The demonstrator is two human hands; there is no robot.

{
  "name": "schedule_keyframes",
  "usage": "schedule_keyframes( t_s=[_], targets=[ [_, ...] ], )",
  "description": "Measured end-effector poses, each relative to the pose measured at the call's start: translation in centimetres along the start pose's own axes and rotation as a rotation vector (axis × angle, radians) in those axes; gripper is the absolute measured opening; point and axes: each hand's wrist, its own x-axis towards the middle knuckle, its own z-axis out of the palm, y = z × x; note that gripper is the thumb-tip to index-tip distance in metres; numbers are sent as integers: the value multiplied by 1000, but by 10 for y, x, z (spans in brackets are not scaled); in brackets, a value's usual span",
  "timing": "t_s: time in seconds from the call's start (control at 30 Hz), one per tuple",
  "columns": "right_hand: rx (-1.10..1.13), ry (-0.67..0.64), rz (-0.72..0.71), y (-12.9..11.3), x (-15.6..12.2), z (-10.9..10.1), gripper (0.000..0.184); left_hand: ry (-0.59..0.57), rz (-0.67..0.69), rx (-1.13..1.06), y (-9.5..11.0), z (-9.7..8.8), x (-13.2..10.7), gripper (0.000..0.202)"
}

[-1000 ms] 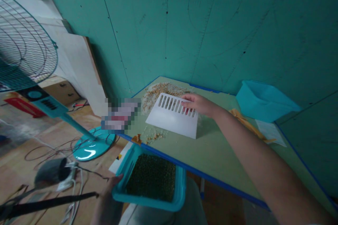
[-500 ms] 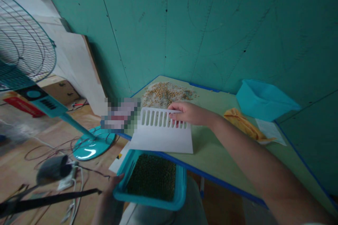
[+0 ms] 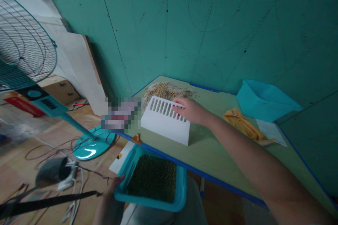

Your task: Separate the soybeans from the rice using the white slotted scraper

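Note:
My right hand [image 3: 188,109] grips the slotted top of a white plastic panel [image 3: 166,123], thumb and fingers closed about its right end. The panel tilts over the table, its lower right corner near the front part of the top. Behind it spreads a heap of yellowish beans [image 3: 165,88] mixed with paler, finer grains. Below the table edge, my left hand [image 3: 112,191] clasps the left rim of a teal plastic tub [image 3: 181,197], its thumb over the rim. Small dark green beans [image 3: 151,177] fill the bottom of the tub, which is above my lap.
A yellow cloth [image 3: 244,124] and a teal bin [image 3: 266,100] occupy the right side of the table [image 3: 219,158]. A small orange-brown object [image 3: 137,138] is at its front edge. Left are a standing fan [image 3: 47,102], cables and a dark metal cylinder [image 3: 52,171].
The white panel has been raised and turned, moving back from the front edge toward the bean heap. This uncovers the orange-brown object. The tub and my left hand stay nearly still.

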Motion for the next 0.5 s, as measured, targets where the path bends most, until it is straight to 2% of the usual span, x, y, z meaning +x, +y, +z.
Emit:
schedule_keyframes(
  t_s=[0.1, 0.27, 0.5],
  targets=[
    [71, 25, 38, 1, 0, -6, 8, -22, 9, 14, -3, -5, 5, 14],
    [198, 142, 73, 9, 1, -18, 11, -4, 15, 28, -6, -6, 9, 21],
    [292, 86, 216, 26, 7, -17, 7, 21, -11, 38, -7, -1, 4, 27]
  ],
)
